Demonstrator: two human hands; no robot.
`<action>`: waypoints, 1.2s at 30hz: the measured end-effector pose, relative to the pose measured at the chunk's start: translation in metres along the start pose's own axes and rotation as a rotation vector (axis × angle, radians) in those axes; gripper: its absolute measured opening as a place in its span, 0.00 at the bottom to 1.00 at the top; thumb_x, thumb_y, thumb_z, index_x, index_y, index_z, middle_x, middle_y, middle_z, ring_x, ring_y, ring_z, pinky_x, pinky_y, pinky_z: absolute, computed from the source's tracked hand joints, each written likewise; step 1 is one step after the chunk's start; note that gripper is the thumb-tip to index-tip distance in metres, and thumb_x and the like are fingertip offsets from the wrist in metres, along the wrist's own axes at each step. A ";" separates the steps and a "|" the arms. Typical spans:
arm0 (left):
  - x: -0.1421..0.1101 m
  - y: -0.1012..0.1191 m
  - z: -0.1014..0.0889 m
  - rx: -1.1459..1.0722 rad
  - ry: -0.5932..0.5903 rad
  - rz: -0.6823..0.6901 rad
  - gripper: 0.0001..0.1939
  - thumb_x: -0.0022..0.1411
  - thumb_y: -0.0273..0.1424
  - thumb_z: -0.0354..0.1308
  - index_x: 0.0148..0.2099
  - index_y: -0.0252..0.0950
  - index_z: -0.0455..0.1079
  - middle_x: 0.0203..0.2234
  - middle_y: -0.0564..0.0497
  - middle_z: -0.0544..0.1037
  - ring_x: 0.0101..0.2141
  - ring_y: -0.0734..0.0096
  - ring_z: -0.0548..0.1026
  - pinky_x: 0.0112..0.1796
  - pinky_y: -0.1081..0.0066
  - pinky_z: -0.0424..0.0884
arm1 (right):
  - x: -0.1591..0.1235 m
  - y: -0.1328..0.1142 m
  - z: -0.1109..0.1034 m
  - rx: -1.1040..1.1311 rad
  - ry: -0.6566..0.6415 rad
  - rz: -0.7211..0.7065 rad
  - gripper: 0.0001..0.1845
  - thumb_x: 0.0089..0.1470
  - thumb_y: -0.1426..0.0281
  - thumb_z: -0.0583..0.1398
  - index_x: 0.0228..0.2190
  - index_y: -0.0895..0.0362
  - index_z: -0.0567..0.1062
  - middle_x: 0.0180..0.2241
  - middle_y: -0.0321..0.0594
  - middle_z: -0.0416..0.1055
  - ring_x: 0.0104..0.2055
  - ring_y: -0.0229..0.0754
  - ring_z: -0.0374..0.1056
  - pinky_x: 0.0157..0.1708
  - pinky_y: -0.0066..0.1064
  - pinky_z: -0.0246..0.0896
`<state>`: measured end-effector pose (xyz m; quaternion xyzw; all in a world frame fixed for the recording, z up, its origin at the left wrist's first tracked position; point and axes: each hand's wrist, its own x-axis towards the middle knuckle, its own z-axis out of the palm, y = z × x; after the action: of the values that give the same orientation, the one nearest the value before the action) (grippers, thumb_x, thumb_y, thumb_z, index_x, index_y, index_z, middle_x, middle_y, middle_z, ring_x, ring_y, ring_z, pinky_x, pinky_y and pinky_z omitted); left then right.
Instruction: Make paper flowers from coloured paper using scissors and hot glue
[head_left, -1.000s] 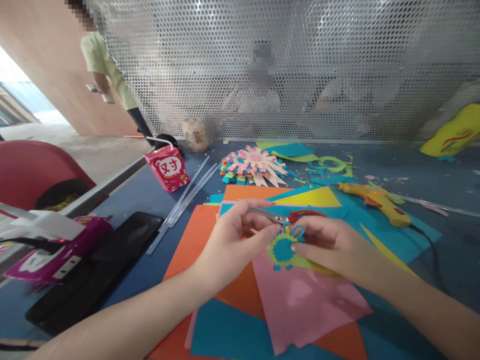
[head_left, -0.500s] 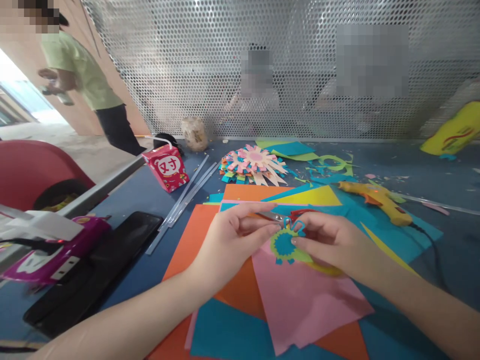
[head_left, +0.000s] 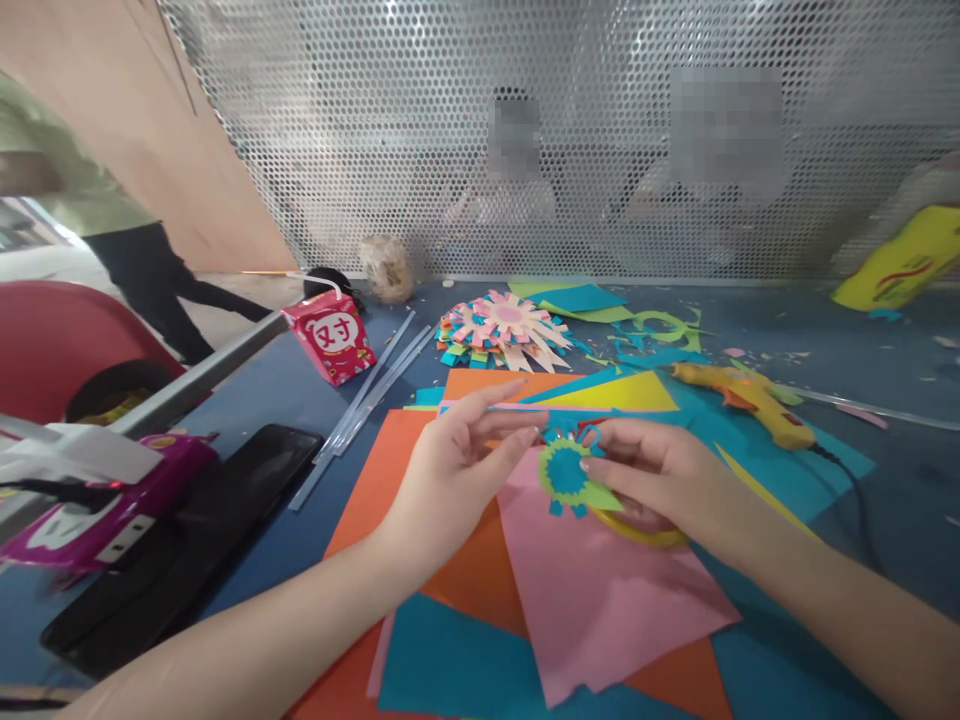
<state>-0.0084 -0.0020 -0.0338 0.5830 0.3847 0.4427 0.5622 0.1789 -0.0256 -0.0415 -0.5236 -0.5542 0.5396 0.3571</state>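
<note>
Both my hands meet over a small paper flower (head_left: 566, 476), a blue scalloped disc on a light green one with blue loop petals. My right hand (head_left: 660, 478) grips its right side, thumb pressed on the green rim. My left hand (head_left: 457, 460) pinches a blue petal at the flower's upper left with thumb and middle finger, while the index finger sticks out above. A yellow ring (head_left: 637, 533) lies under my right hand. The flower hovers over a pink sheet (head_left: 600, 590) and an orange sheet (head_left: 397, 480).
A yellow glue gun (head_left: 750, 400) lies at the right with its cord trailing. A red drink carton (head_left: 330, 340), clear glue sticks (head_left: 375, 390), a layered paper flower (head_left: 506, 330) and a black phone (head_left: 187, 540) lie about. A perforated metal screen (head_left: 525, 130) closes the back; a person walks at far left.
The flower and both hands have risen slightly. The red-handled scissors seen under the hands no longer show. My left index finger has lifted. The person at left has walked further left.
</note>
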 end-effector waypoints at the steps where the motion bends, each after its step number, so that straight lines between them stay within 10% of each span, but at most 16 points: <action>1: 0.000 -0.001 0.000 0.013 -0.008 0.014 0.15 0.57 0.30 0.57 0.48 0.39 0.67 0.37 0.52 0.79 0.38 0.72 0.76 0.36 0.77 0.70 | 0.000 0.000 0.000 0.008 -0.001 0.012 0.16 0.46 0.58 0.61 0.28 0.58 0.65 0.12 0.24 0.46 0.13 0.26 0.40 0.12 0.20 0.36; 36: 0.000 0.001 0.002 -0.011 -0.031 -0.069 0.19 0.47 0.27 0.64 0.43 0.33 0.68 0.35 0.47 0.78 0.37 0.67 0.75 0.36 0.70 0.72 | -0.007 -0.004 0.002 -0.196 0.037 -0.064 0.11 0.50 0.62 0.59 0.30 0.58 0.68 0.18 0.29 0.56 0.16 0.27 0.45 0.14 0.22 0.41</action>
<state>-0.0061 -0.0031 -0.0333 0.5729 0.3934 0.4162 0.5863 0.1774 -0.0322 -0.0367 -0.5480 -0.6139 0.4615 0.3314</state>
